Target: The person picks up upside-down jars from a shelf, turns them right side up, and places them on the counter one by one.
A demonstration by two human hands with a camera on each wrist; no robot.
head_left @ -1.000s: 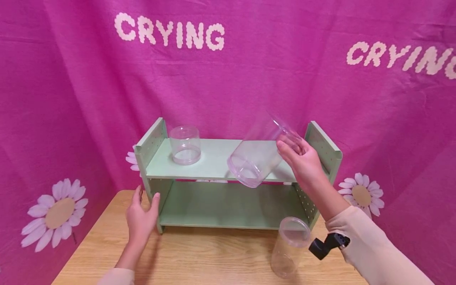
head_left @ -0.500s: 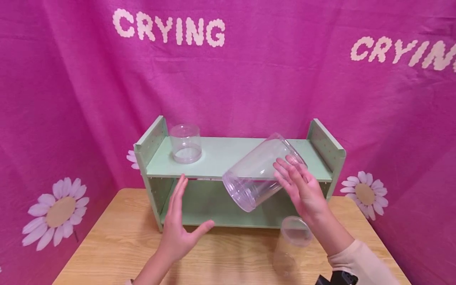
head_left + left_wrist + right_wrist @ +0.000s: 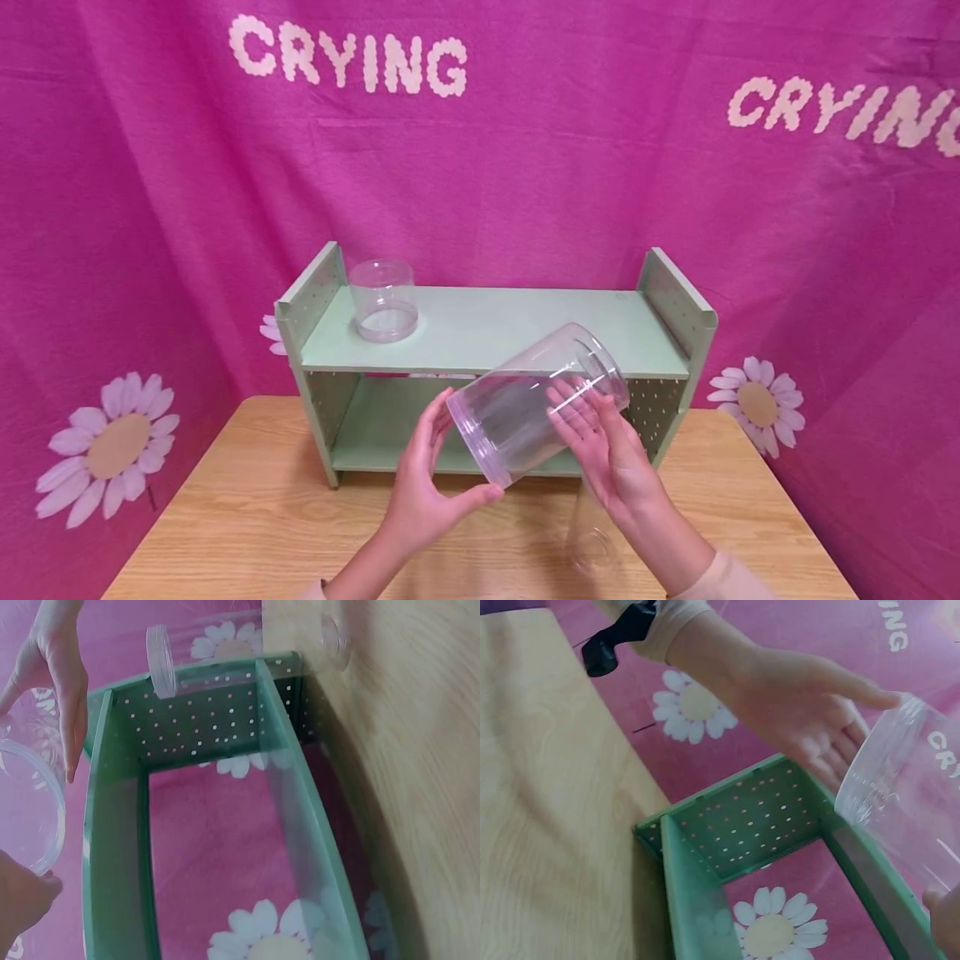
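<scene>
A wide clear plastic jar is tilted in the air before the green shelf, its ringed end low at the left. My left hand holds that end between spread fingers and thumb. At the other end, my right hand has its thumb at the rim, and its long fingers show through the clear wall. In the right wrist view, the right thumb meets the edge of the jar. A slimmer clear jar stands on the table, partly hidden behind the right hand.
A short clear jar stands at the left end of the upper board. The shelf has perforated side panels rising above that board. Under it lies a wooden table. A magenta cloth with daisies hangs behind and beside it.
The wide jar has come down and nearer, away from the upper board. My left hand has moved right from beside the shelf to the jar's ringed end. The right hand has lowered with the jar.
</scene>
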